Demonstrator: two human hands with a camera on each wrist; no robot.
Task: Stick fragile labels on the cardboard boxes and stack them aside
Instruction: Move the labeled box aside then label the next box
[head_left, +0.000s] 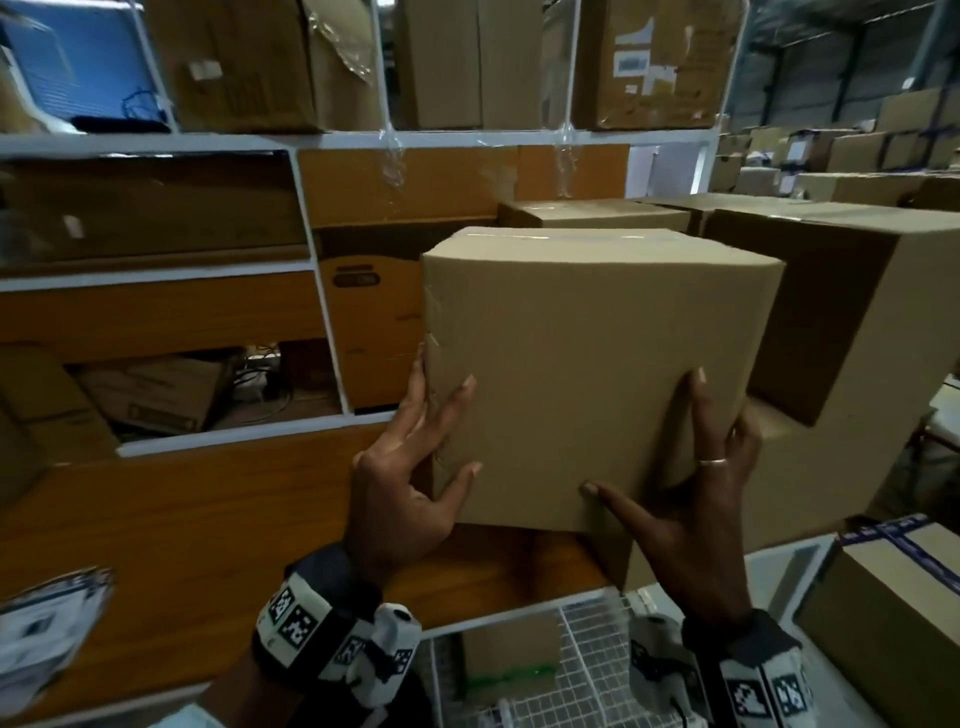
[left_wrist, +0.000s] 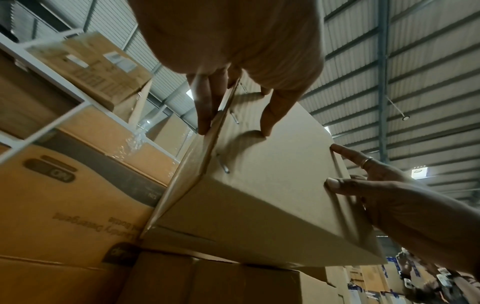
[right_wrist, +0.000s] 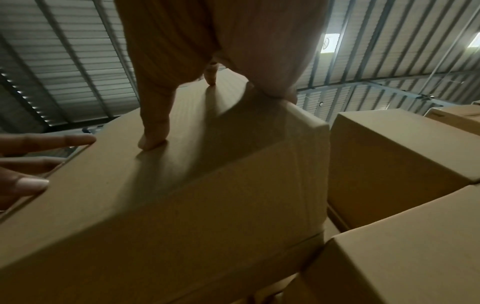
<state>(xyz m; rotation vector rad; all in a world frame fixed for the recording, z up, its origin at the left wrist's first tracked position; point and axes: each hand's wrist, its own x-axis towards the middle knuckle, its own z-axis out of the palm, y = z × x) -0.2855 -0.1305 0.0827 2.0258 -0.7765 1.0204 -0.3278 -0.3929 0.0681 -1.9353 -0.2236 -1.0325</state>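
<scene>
Warehouse bay: white-framed shelving packed with cartons behind, stacked cartons to the right, corrugated roof overhead in both wrist views.

Cardboard box is held up in front of the shelving, tilted so a broad plain face points at the head camera. No fragile label visible on any face shown; hidden faces can't be checked. Clear tape runs along the far top seam. From the left wrist view its lower edge sits on or just above another carton; contact can't be confirmed.

Left hand straddles the box's left vertical edge: fingers spread and mostly straight, thumb and one finger on the near face, the others round on the side face. Right hand mirrors it at the lower right corner: fingers apart, thumb flat along the bottom of the near face, ring finger wrapped past the right edge. Neither hand curls hard; the box is squeezed between two flat palms. Likely reason: a smooth, wide box with no handles, so opposing side pressure near the bottom corners carries the weight and controls tilt.

Judgement: box is mid-transfer, either being pulled for labelling or set onto the stack.

Large carton stands just right of the box, another behind. Wire-mesh basket sits below the hands. Blue-taped carton at lower right.
</scene>
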